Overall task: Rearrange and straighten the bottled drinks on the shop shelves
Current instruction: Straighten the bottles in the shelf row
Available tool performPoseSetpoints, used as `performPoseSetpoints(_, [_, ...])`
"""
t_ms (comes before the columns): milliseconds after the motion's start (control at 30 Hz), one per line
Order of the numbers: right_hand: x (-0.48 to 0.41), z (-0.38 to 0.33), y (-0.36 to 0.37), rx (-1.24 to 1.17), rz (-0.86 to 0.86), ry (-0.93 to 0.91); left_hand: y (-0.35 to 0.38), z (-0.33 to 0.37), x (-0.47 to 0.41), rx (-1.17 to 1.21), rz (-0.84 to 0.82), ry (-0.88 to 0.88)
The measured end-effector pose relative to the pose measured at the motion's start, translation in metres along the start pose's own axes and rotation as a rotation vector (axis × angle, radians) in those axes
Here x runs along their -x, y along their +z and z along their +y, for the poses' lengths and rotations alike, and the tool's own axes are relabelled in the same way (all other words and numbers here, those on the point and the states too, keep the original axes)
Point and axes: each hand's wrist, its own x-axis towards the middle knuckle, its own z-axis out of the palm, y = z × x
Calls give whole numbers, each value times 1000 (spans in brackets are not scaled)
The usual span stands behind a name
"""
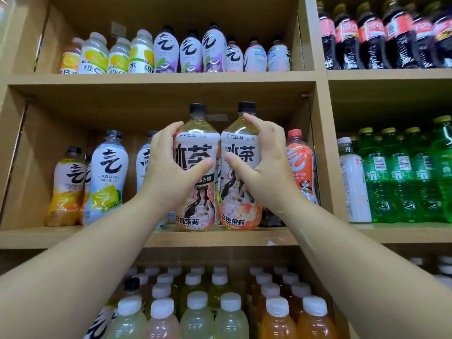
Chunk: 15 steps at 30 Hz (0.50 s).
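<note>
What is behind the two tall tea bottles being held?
The back wall shows between their necks. The tea bottles and the left hand and right hand cover anything lower.

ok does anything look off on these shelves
Yes. On the right, a lone white bottle stands beside the green bottles, whose barcodes face out. On the top shelf the two rightmost bottles have labels turned sideways. The tea bottles gripped by the left hand and right hand stand upright.
</note>
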Motion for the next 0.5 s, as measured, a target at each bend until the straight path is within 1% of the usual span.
performPoseSetpoints(67, [6,0,0,-70,32,14,1,3,4,138,-50,-24])
performPoseSetpoints(133, [12,1,-3,-143,38,57,3,6,8,209,-100,-16])
performPoseSetpoints(233, [21,-3,-10,-268,29,131,7,11,12,207,-141,-1])
performPoseSetpoints(300, [24,-9,-14,-282,36,153,7,15,14,182,-152,14])
performPoseSetpoints(400, [28,-18,-16,-239,70,176,3,19,22,136,-124,68])
performPoseSetpoints(500, [30,-28,-21,-213,79,137,-4,26,35,148,-43,109])
